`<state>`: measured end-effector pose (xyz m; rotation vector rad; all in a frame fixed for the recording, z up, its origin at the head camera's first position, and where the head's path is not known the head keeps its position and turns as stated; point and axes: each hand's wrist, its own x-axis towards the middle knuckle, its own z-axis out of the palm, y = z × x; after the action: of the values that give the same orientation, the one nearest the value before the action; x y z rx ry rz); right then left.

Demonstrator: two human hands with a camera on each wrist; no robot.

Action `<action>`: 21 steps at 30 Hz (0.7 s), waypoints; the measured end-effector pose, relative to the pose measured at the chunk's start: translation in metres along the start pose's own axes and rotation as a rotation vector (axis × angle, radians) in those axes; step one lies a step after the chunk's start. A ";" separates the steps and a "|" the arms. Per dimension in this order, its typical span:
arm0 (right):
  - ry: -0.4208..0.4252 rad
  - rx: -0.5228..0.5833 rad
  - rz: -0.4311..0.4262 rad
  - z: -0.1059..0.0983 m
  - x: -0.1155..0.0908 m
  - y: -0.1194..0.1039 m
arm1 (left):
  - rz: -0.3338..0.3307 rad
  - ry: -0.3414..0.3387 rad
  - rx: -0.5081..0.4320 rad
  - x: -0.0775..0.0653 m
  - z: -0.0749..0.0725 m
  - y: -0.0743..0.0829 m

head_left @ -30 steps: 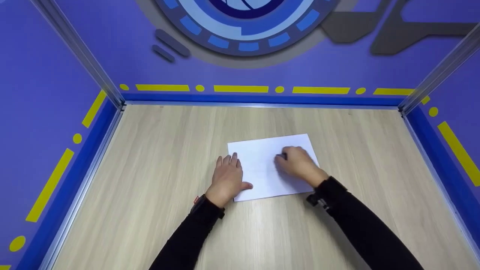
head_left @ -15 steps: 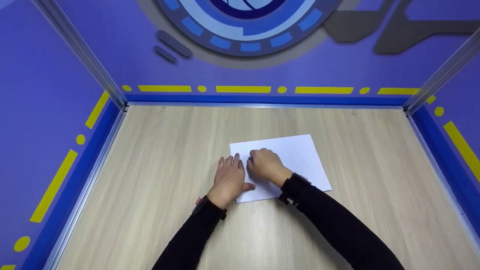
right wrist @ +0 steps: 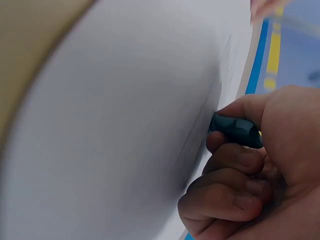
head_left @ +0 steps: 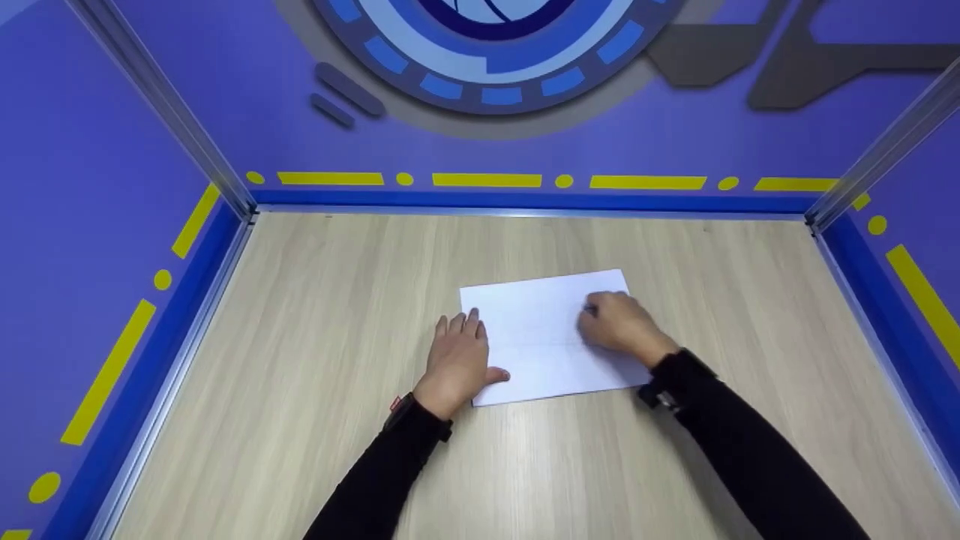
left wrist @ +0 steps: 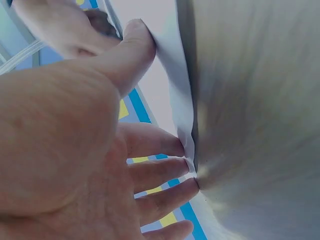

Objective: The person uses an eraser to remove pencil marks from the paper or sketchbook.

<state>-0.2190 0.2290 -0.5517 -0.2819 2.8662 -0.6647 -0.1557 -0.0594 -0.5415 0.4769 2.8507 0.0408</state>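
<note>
A white sheet of paper (head_left: 536,360) lies slightly turned on the wooden tabletop. Across its left edge rests my left hand (head_left: 456,367), fingers straight and thumb spread onto the sheet. My right hand (head_left: 621,324), over the sheet's right part, pinches a small dark green eraser-like block (right wrist: 235,130) between thumb and index finger. The block's end meets the paper, and the other fingers curl in below it. Faint grey lines show on the paper near the block in the right wrist view. The palm hides part of the block.
Blue-purple panels with yellow dashes (head_left: 486,181) enclose the table at the back and both sides. Metal rails (head_left: 525,213) run along the foot of the panels. Bare wooden tabletop (head_left: 337,300) surrounds the sheet.
My right hand has swept left across the paper towards my left hand, then back to the right with the block. My left hand and the sheet have stayed in place.
</note>
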 end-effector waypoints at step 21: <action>0.011 0.021 0.071 -0.010 -0.013 0.030 | 0.029 0.002 -0.059 -0.001 -0.005 -0.003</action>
<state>-0.2132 0.2621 -0.5545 -0.1728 2.8629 -0.6850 -0.1571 -0.0621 -0.5365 0.5056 2.8359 0.1310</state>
